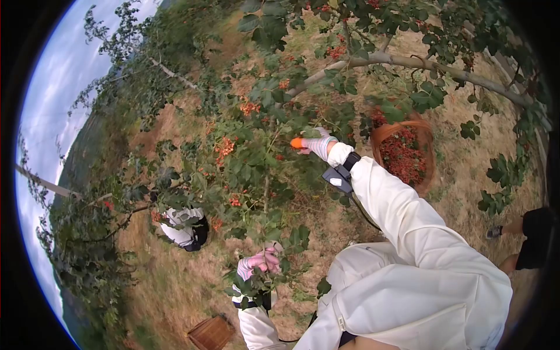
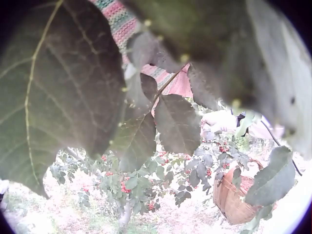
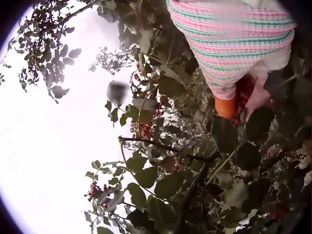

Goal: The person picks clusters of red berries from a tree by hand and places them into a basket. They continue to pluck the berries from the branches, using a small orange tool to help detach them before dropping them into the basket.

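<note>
My right hand (image 1: 308,144), in a striped knit glove with an orange fingertip cap, reaches up into the tree's foliage. In the right wrist view the right hand (image 3: 238,103) pinches a cluster of small red berries (image 3: 244,90) among dark leaves. Lower down, my left hand (image 1: 261,261), in a pink glove, grips a leafy twig (image 1: 271,236) of the same tree. In the left wrist view big leaves (image 2: 63,87) cover most of the picture; only a strip of the striped glove (image 2: 119,19) shows.
A woven basket (image 1: 382,133) filled with red berries hangs under a thick branch (image 1: 408,63); it also appears as the basket (image 2: 229,202). A second basket (image 1: 211,332) sits on the dry grass below. One person (image 1: 184,228) crouches at left, another (image 1: 528,236) stands at right.
</note>
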`<state>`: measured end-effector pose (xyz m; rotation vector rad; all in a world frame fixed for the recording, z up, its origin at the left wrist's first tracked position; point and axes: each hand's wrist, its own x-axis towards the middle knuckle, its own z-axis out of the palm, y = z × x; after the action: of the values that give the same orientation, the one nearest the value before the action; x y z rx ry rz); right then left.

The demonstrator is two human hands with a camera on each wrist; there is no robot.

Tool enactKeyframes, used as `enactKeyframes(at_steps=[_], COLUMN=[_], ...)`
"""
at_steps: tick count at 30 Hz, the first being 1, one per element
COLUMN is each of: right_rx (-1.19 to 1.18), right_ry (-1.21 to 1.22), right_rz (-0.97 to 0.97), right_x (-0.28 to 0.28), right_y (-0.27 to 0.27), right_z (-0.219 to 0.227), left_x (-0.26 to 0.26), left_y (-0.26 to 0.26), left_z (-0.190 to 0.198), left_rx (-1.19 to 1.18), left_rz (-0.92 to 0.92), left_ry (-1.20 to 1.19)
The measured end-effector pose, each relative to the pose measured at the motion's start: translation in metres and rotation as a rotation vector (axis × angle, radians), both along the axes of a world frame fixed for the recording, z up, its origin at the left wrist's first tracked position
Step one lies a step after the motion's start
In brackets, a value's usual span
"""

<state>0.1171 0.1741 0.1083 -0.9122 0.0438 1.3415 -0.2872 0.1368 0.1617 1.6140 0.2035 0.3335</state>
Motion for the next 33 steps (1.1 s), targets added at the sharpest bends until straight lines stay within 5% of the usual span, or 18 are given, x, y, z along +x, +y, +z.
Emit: enactKeyframes(at_steps=[9, 12, 16, 18, 19, 20, 22, 24, 26, 27, 29, 31, 33], right_rx=[0.226, 0.232, 0.168, -0.192, -0.191, -0.003, 0.370, 0.239, -0.009, 0.322, 0.376, 0.199, 0.051], right_ry=[-0.185, -0.075, -0.113, 0.862, 0.859, 0.775, 0.585, 0.377, 0.014, 0.392, 0.097, 0.211, -0.427], right_rz=[0.118, 0.059, 0.127, -0.138, -0.140, -0.274, -0.532, -0.454, -0.097, 0.080, 0.072, -0.184, -0.169], right_x=[0.008, 0.008, 0.028, 0.036, 0.036, 0.033, 0.019, 0.022, 0.026, 0.050, 0.069, 0.053, 0.071], right_y=[-0.005, -0.001, 0.053, 0.054, 0.063, 0.081, 0.084, 0.082, 0.026, 0.028, 0.000, -0.088, -0.151], right_z=[-0.006, -0.017, -0.077, -0.075, -0.089, -0.123, -0.121, -0.117, -0.034, -0.074, -0.102, -0.025, -0.024], left_x=[-0.002, -0.007, -0.003, -0.001, 0.001, 0.004, 0.008, 0.004, 0.002, 0.001, 0.011, 0.012, 0.004], left_y=[0.000, 0.005, 0.012, 0.010, 0.007, -0.005, -0.016, -0.013, -0.006, -0.006, -0.016, -0.011, -0.010], left_z=[-0.011, -0.022, -0.031, -0.027, -0.023, -0.015, -0.021, -0.022, -0.027, -0.029, -0.010, 0.000, 0.003], left_rx=[0.022, -0.006, -0.028, -0.014, -0.003, -0.034, -0.048, -0.052, -0.011, 0.001, -0.063, 0.041, 0.027], left_rz=[-0.022, -0.081, -0.196, -0.191, -0.185, -0.079, 0.008, 0.085, 0.037, 0.013, 0.070, 0.052, 0.123], left_ry=[-0.026, -0.080, -0.165, -0.128, -0.087, -0.061, -0.092, -0.116, -0.073, -0.047, -0.073, -0.013, 0.041])
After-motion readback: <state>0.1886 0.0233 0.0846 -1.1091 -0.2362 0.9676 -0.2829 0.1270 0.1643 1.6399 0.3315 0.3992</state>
